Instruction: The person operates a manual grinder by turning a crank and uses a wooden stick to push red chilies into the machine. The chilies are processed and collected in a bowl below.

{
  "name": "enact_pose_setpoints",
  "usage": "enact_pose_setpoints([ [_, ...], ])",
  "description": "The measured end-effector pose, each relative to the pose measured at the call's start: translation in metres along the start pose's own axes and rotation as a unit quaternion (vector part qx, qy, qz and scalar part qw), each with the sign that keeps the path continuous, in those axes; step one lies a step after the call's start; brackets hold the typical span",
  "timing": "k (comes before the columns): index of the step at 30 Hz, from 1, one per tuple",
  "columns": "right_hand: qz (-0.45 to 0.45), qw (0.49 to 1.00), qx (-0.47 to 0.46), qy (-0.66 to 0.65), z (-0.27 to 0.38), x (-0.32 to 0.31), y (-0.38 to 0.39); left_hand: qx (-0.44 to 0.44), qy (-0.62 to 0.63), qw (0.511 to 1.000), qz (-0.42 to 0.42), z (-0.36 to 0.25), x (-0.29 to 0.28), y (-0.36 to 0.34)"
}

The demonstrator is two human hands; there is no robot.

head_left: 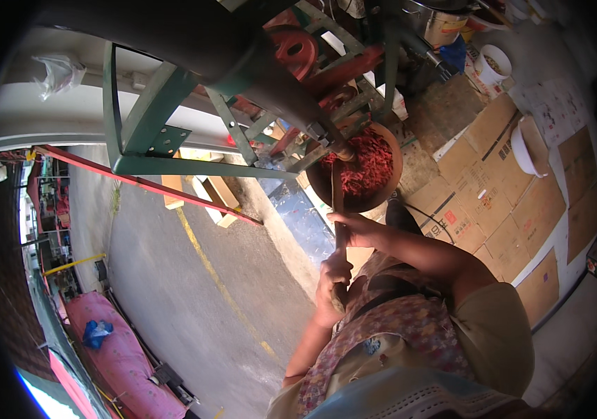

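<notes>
Fingers of the left hand (333,274) curled shut round the lower end of the wooden stick (338,209) — right hand (351,227) just above, likewise wrapped round it. Long axis near upright, running up and away from both fists into the round bowl (392,178) of red chopped stuff (367,164) — right hand nearer the bowl.
</notes>
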State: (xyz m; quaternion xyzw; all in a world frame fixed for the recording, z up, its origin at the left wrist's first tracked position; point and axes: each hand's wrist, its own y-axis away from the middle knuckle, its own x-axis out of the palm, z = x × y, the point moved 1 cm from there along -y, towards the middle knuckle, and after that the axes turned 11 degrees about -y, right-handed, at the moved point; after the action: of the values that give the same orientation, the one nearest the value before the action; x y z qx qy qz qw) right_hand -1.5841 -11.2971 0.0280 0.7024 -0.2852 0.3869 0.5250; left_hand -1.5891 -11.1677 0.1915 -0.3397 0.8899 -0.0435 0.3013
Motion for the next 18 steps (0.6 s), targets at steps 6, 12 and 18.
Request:
enact_pose_setpoints([
  [6,-0.117,0.988,-0.099,0.025,0.027,-0.05,-0.045,-0.109,-0.048,0.993,-0.017,0.06,0.049,-0.005],
  [12,0.011,1.0,-0.019,-0.011,-0.005,-0.012,-0.042,-0.123,-0.007,0.99,-0.066,0.029,-0.011,-0.005],
  [18,0.014,0.998,-0.068,0.006,-0.01,-0.02,-0.019,-0.123,0.024,0.992,0.013,0.043,0.003,0.014],
])
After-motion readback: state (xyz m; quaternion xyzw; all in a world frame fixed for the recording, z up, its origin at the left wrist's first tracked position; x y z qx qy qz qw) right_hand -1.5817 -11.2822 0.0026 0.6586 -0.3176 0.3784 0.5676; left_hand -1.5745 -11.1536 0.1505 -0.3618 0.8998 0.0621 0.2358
